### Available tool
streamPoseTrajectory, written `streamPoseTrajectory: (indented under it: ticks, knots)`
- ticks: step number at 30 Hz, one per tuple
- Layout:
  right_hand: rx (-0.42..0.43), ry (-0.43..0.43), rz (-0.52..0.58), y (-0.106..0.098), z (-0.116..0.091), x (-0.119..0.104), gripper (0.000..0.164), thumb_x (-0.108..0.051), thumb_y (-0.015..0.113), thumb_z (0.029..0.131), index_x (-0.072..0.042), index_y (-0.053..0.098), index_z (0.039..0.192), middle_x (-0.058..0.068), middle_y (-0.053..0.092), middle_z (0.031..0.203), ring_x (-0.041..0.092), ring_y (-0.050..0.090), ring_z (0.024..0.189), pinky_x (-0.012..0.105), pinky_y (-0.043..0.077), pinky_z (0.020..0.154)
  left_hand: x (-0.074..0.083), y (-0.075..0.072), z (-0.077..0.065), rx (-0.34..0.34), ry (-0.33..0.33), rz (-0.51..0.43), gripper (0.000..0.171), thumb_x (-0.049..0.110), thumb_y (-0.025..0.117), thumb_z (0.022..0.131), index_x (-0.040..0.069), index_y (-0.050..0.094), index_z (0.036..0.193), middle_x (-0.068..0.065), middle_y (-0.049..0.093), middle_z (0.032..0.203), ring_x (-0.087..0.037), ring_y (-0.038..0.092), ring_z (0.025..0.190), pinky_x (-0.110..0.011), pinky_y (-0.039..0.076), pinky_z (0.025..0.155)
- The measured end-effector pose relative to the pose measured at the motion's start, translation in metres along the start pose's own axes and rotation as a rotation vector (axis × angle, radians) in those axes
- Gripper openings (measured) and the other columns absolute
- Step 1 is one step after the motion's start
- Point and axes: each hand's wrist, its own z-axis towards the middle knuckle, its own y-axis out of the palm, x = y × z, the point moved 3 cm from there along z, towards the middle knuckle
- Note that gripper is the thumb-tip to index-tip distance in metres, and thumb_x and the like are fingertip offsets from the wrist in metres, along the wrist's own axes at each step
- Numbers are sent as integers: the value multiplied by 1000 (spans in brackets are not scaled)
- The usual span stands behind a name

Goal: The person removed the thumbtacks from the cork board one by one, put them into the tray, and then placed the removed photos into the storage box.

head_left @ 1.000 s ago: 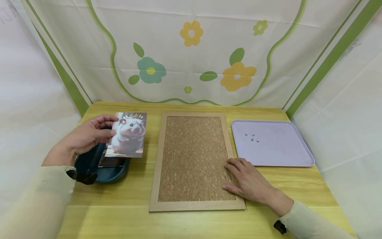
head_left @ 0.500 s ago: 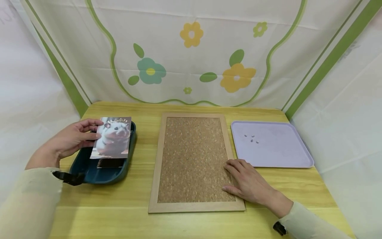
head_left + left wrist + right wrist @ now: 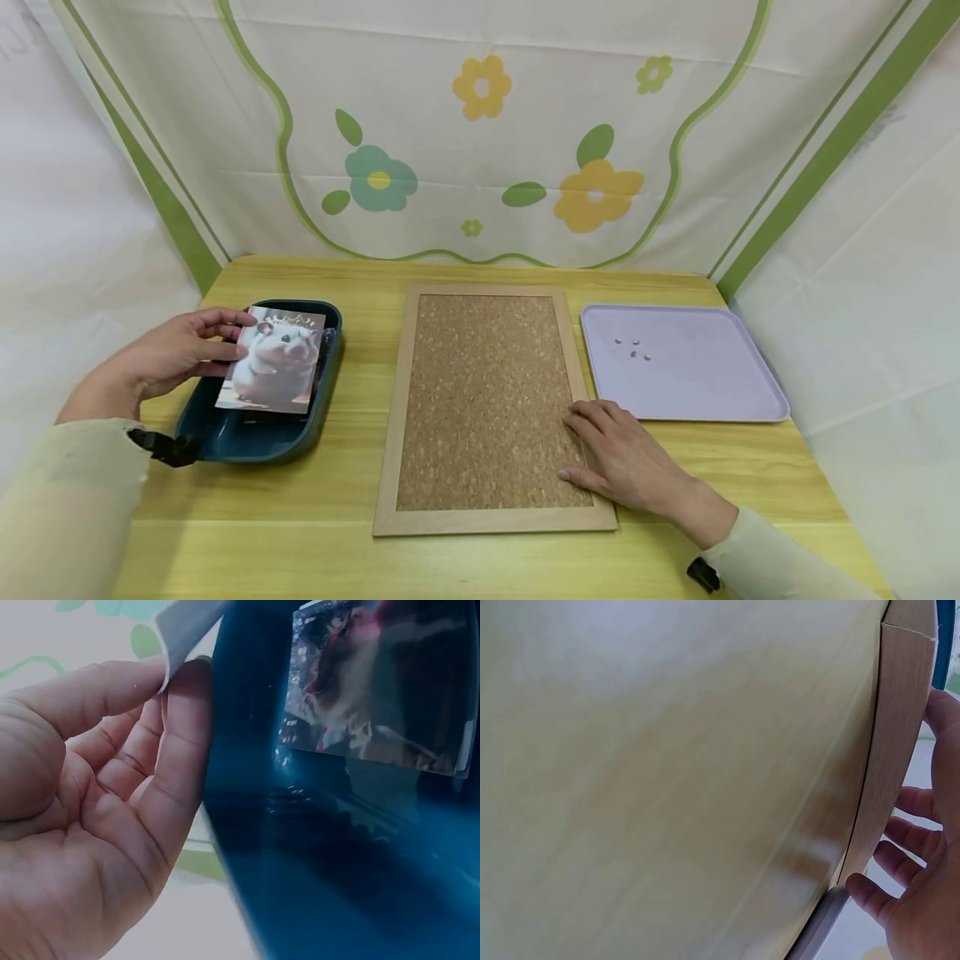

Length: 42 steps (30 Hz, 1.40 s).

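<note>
Between thumb and fingers, my left hand (image 3: 180, 350) pinches the left edge of a photo card (image 3: 273, 362) that pictures a white hamster with a crown. The card is held over a dark blue tray (image 3: 258, 450). Another glossy picture card (image 3: 375, 690) lies inside that tray in the left wrist view. My right hand (image 3: 630, 458) rests on the right side of a wood-framed cork board (image 3: 491, 400), its fingers relaxed across the frame. In the right wrist view the fingertips touch the frame's edge (image 3: 896, 735).
A lilac tray (image 3: 697, 367) with several tiny shiny pieces (image 3: 634, 354) stands right of the board. All of it sits on a yellow wood-grain table (image 3: 480, 567). Behind hangs a white cloth (image 3: 480, 150) printed with flowers.
My left hand has carried the hamster photo card leftward and down, from beside the blue tray to over it. The right hand has stayed on the board.
</note>
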Motion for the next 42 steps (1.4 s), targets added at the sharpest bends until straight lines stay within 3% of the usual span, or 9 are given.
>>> streamPoseTrajectory:
  ticks: [15,33,42]
  knots:
    - [7,-2,-2,0,0,0,73,-61,71,95,-7,63,142,14,58,145,34,54,133,54,46,112,2,16,12,-28,-52,62,59,9,68,103,-1,36,152,-4,55,116,-14,66,93,-32,64,84]
    - [3,0,1,0,0,-1,73,-61,70,95,-7,62,144,14,58,146,34,54,133,53,46,112,-1,23,18,-30,-73,93,61,4,62,105,-7,31,156,-8,52,117,-13,65,90,-33,64,83]
    - [1,4,0,-1,0,-1,73,-61,70,95,-7,62,144,14,58,146,34,54,133,54,47,111,4,25,16,-26,-83,217,58,7,58,108,-9,31,157,-22,52,129,-15,65,95,-33,64,83]
